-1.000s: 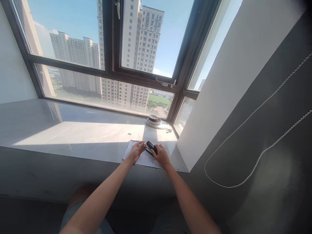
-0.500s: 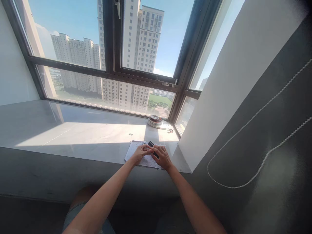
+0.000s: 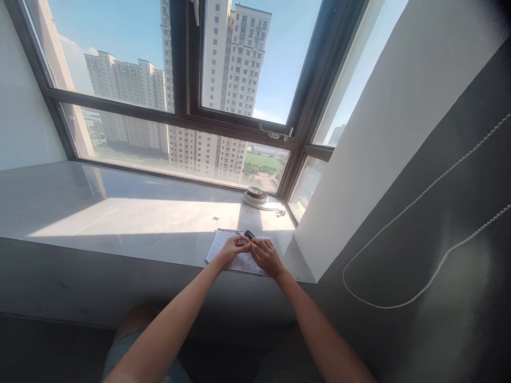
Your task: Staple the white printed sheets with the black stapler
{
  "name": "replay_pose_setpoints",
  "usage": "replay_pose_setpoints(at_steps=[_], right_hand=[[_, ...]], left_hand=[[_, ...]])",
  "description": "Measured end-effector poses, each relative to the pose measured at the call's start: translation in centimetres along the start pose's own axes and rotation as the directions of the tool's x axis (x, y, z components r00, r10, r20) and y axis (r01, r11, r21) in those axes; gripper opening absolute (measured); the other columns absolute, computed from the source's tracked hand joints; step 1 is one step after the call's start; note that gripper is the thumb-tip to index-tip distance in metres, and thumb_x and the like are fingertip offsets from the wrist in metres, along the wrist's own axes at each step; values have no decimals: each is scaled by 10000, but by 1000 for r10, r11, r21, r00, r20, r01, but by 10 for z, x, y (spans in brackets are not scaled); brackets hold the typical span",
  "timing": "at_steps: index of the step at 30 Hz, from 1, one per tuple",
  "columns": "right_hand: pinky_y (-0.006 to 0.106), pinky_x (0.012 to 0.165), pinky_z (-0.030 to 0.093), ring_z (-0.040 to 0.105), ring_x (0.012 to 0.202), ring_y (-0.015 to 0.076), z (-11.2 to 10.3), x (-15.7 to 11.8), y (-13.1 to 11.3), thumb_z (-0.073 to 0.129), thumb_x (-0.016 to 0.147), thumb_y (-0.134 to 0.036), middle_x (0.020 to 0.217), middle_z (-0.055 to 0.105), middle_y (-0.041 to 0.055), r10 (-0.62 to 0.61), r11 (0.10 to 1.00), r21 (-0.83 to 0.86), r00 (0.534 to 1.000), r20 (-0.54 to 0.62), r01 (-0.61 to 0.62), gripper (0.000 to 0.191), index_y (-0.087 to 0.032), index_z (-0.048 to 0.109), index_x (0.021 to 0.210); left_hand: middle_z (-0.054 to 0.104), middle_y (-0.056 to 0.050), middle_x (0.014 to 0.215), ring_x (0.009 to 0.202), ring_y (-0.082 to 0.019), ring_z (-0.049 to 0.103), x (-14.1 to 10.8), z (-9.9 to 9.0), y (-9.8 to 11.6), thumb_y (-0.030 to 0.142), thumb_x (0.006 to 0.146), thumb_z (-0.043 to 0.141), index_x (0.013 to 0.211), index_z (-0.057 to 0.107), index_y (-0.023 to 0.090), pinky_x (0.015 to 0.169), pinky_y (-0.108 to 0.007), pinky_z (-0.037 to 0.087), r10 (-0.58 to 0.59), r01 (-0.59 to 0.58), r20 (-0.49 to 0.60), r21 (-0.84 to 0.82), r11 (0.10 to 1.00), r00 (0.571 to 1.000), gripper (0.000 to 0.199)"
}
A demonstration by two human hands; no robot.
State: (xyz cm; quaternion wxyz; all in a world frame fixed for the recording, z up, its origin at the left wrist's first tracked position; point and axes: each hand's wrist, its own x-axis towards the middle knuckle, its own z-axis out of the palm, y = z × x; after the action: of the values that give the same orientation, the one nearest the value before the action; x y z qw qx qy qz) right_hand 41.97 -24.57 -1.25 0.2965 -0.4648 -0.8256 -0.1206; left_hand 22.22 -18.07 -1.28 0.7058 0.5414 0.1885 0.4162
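Both hands meet above written sheets of paper (image 3: 215, 250) at the sill's front edge. A small black object (image 3: 249, 234), which looks like a stapler, pokes out beyond my fingers; the rest of it is hidden. My right hand (image 3: 266, 256) is closed over this object from the right, fingers bent. My left hand (image 3: 230, 252) is closed in a pinch against the object's left side, its fingertips touching those of my right hand. Whatever lies between the left fingertips is too small to make out.
A pale stone window sill (image 3: 139, 218) runs along the window. Stacked round dishes or lids (image 3: 256, 197) stand at the back right, with keys (image 3: 280, 213) beside them. Two tiny strips (image 3: 215, 218) lie behind the paper. A beaded blind cord (image 3: 383, 307) hangs at right.
My right fingers have closed further over the black object, so less of it shows. The hands otherwise keep their place; the view has shifted slightly.
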Motion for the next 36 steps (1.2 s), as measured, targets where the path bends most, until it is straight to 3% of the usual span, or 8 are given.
replay_pose_setpoints(at_steps=[8,11,14,18,21,23,29,36], right_hand=[[437,950,540,665,1091,276,2,-1,1,544,1091,-237,1227,733,133,-74,993,-95,991,-115,63,229,-243,765,1153],[408,922,530,664,1069,260,4,-1,-1,574,1074,-200,1202,744,130,-167,980,-145,961,-218,138,177,-211,743,1125],[395,923,493,659,1031,247,-2,-3,2,573,1072,-188,1138,755,115,-157,980,-161,952,-264,116,154,-203,726,1069],[382,911,432,654,992,242,-20,-4,31,547,1084,-206,1040,769,91,126,966,-189,962,-242,-174,200,-201,743,1042],[371,935,402,640,1081,261,-27,-2,68,564,1069,-208,1070,777,96,505,806,-281,853,-131,-520,213,-192,776,1081],[359,931,394,624,1116,266,-25,0,91,585,1041,-176,1078,775,95,638,716,-338,769,-37,-611,209,-193,790,1082],[338,907,407,593,1155,265,-9,12,121,567,1035,-175,1103,749,99,690,691,-348,722,56,-633,241,-207,806,1024],[317,954,421,561,1246,254,-12,14,108,493,1051,-142,1268,693,123,720,656,-354,694,29,-666,293,-179,756,1175]], left_hand=[[823,-125,1001,991,-264,767,0,-1,1,444,689,1003,1059,736,167,963,-376,546,-5,5,11,11,1000,1000,533],[809,-122,1026,1038,-259,750,3,-3,-2,520,757,949,1068,719,167,995,-394,538,10,-9,11,-10,1000,1000,523],[781,-110,1022,1037,-241,724,6,-4,-5,630,817,864,1023,705,165,973,-384,540,10,-12,-53,-40,999,999,533],[690,-44,853,837,-173,649,9,-5,-7,664,806,847,925,696,170,780,-298,513,-16,14,-74,-21,1000,997,529],[626,-13,766,724,-136,567,10,-7,-9,652,822,829,887,694,175,707,-271,452,-32,33,-62,7,999,998,499],[618,-12,760,715,-130,547,10,-8,-10,630,846,811,885,697,177,708,-268,434,-36,36,-61,12,999,998,469],[581,2,718,700,-128,528,8,-6,-9,612,834,811,875,693,176,695,-268,395,-31,30,-66,-10,1000,997,454],[558,5,701,682,-133,520,8,-4,-4,648,812,811,853,686,178,682,-279,399,-28,27,-76,-8,1000,997,488]])
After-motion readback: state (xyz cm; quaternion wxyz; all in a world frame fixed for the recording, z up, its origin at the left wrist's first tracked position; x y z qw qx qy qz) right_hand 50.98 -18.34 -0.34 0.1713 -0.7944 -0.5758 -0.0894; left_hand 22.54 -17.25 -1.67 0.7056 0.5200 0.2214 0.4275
